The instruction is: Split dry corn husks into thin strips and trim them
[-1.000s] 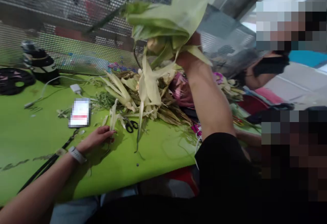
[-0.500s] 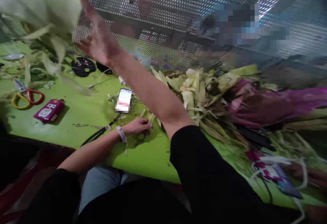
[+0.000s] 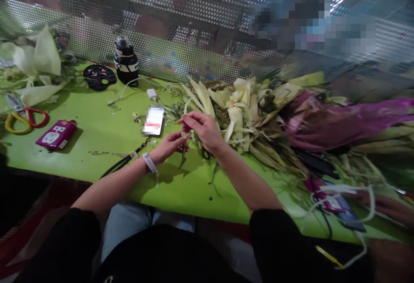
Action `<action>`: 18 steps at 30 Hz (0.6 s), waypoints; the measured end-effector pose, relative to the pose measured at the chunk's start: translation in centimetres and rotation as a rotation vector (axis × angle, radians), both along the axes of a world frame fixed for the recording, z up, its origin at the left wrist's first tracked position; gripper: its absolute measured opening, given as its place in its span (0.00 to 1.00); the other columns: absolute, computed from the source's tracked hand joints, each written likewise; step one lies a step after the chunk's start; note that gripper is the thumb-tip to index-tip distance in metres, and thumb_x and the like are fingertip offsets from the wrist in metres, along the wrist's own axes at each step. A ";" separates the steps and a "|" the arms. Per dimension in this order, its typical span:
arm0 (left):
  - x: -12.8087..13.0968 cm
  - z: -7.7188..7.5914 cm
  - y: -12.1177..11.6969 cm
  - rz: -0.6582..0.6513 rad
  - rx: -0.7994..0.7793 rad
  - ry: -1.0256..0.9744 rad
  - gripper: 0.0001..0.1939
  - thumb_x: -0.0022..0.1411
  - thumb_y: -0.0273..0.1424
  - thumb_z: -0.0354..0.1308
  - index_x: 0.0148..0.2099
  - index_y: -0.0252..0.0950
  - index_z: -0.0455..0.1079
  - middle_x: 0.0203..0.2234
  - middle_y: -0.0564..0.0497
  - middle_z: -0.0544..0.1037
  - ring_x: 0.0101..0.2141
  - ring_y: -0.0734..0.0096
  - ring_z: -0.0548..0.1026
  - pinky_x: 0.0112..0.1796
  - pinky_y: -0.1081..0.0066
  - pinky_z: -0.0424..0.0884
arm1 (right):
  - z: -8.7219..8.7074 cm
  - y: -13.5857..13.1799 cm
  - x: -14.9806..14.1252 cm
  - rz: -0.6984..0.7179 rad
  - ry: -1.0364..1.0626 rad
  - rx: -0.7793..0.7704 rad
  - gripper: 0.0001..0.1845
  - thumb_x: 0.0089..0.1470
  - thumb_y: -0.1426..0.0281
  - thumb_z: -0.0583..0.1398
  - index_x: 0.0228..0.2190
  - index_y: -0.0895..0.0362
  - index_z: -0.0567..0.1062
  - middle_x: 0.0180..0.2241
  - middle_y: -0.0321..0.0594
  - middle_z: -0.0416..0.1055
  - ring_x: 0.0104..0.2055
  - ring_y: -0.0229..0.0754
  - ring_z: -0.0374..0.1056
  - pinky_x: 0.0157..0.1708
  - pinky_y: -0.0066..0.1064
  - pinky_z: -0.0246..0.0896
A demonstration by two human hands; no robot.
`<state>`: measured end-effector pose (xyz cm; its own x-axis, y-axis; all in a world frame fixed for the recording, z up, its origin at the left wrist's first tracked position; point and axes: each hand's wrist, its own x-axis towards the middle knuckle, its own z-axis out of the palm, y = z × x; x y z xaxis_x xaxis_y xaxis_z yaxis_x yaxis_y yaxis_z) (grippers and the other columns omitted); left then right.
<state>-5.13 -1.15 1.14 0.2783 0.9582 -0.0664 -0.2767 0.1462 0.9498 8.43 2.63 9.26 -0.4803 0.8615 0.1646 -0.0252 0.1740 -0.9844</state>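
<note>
Both hands meet over the green table (image 3: pixel 97 145) in front of a big pile of pale corn husks (image 3: pixel 246 115). My left hand (image 3: pixel 168 145), with a white watch on the wrist, pinches a thin husk strip (image 3: pixel 183 156) that hangs down. My right hand (image 3: pixel 202 130) is closed on the top of the same strip, fingers curled. Black scissors (image 3: pixel 206 153) lie partly hidden under my right wrist. A phone (image 3: pixel 154 121) lies just left of my hands.
A second heap of husks (image 3: pixel 35 65) sits at the far left, with red-and-yellow scissors (image 3: pixel 19 119) and a pink power strip (image 3: pixel 55 134). A black bottle (image 3: pixel 126 63) and a black disc (image 3: pixel 99 77) stand by the perforated metal screen. A purple bag (image 3: pixel 343 121), cables and another person's hand (image 3: pixel 391 207) are on the right.
My right hand, raised high with a husk bundle, swung left, let the bundle go onto the far-left heap, and came down to join my left hand on a husk strip.
</note>
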 end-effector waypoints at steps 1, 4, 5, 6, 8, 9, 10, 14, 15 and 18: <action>0.0 0.2 0.0 0.046 0.026 -0.019 0.13 0.63 0.37 0.61 0.42 0.31 0.71 0.30 0.50 0.75 0.28 0.75 0.76 0.31 0.71 0.74 | -0.7 0.1 1.2 -0.101 0.008 -0.007 0.17 0.53 0.54 0.65 0.26 0.55 0.77 0.22 0.35 0.68 0.24 0.35 0.63 0.28 0.29 0.64; 0.0 0.3 0.0 0.146 0.128 -0.026 0.15 0.64 0.40 0.60 0.44 0.32 0.70 0.29 0.52 0.74 0.27 0.77 0.75 0.29 0.74 0.73 | -3.0 0.6 3.1 -0.274 -0.017 -0.086 0.24 0.51 0.48 0.63 0.21 0.55 0.74 0.20 0.35 0.67 0.23 0.35 0.62 0.28 0.30 0.62; 0.1 0.3 0.0 0.147 0.169 -0.015 0.16 0.64 0.41 0.59 0.44 0.32 0.70 0.28 0.52 0.73 0.26 0.77 0.75 0.29 0.74 0.73 | -3.6 0.7 3.2 -0.247 -0.022 -0.132 0.24 0.51 0.47 0.63 0.22 0.55 0.75 0.22 0.36 0.69 0.26 0.36 0.65 0.30 0.30 0.64; 0.1 0.4 0.0 0.130 0.206 -0.002 0.17 0.64 0.42 0.60 0.44 0.32 0.70 0.28 0.53 0.73 0.25 0.77 0.74 0.29 0.73 0.74 | -4.1 0.7 3.0 -0.178 -0.007 -0.184 0.24 0.49 0.46 0.63 0.24 0.55 0.76 0.25 0.37 0.72 0.30 0.38 0.68 0.33 0.31 0.65; 0.3 0.4 0.1 0.067 0.248 0.024 0.19 0.62 0.44 0.60 0.43 0.32 0.69 0.27 0.53 0.72 0.25 0.76 0.74 0.28 0.72 0.74 | -4.7 0.7 2.4 0.023 0.094 -0.286 0.25 0.47 0.44 0.64 0.31 0.54 0.78 0.29 0.39 0.75 0.37 0.42 0.71 0.37 0.33 0.67; 0.3 0.4 0.1 0.042 0.255 0.042 0.19 0.61 0.45 0.61 0.41 0.32 0.69 0.26 0.54 0.72 0.24 0.76 0.74 0.28 0.72 0.75 | -4.8 0.7 2.1 0.118 0.153 -0.336 0.26 0.46 0.45 0.65 0.33 0.55 0.78 0.30 0.39 0.76 0.39 0.43 0.71 0.38 0.33 0.68; 0.3 0.5 0.2 0.028 0.254 0.059 0.20 0.61 0.46 0.62 0.40 0.32 0.69 0.25 0.54 0.71 0.23 0.76 0.74 0.28 0.72 0.75 | -4.9 0.7 1.8 0.182 0.209 -0.375 0.25 0.45 0.47 0.66 0.35 0.55 0.77 0.31 0.39 0.76 0.40 0.44 0.72 0.38 0.33 0.68; 0.1 0.6 0.2 0.022 0.215 0.127 0.19 0.62 0.45 0.61 0.40 0.32 0.69 0.25 0.53 0.74 0.24 0.75 0.75 0.29 0.72 0.75 | -5.3 1.5 1.5 0.161 0.344 -0.431 0.19 0.41 0.59 0.71 0.33 0.55 0.77 0.33 0.38 0.78 0.40 0.41 0.73 0.40 0.31 0.68; 0.1 0.7 0.1 0.023 0.187 0.140 0.19 0.62 0.44 0.60 0.41 0.32 0.69 0.25 0.52 0.75 0.25 0.74 0.75 0.30 0.71 0.75 | -5.5 1.8 1.6 0.123 0.359 -0.430 0.18 0.40 0.61 0.72 0.33 0.55 0.77 0.32 0.38 0.78 0.39 0.41 0.73 0.40 0.31 0.68; 0.1 1.2 0.0 0.005 0.069 0.154 0.17 0.64 0.43 0.58 0.41 0.33 0.68 0.25 0.50 0.78 0.25 0.72 0.77 0.31 0.71 0.75 | -6.1 2.8 1.9 0.027 0.402 -0.422 0.17 0.39 0.62 0.72 0.31 0.56 0.76 0.30 0.36 0.78 0.35 0.40 0.73 0.39 0.32 0.69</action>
<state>-5.07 -1.18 2.29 0.2654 0.9632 -0.0423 -0.1271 0.0785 0.9888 10.34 5.39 3.15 -0.4739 0.8804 -0.0163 -0.4105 -0.2373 -0.8804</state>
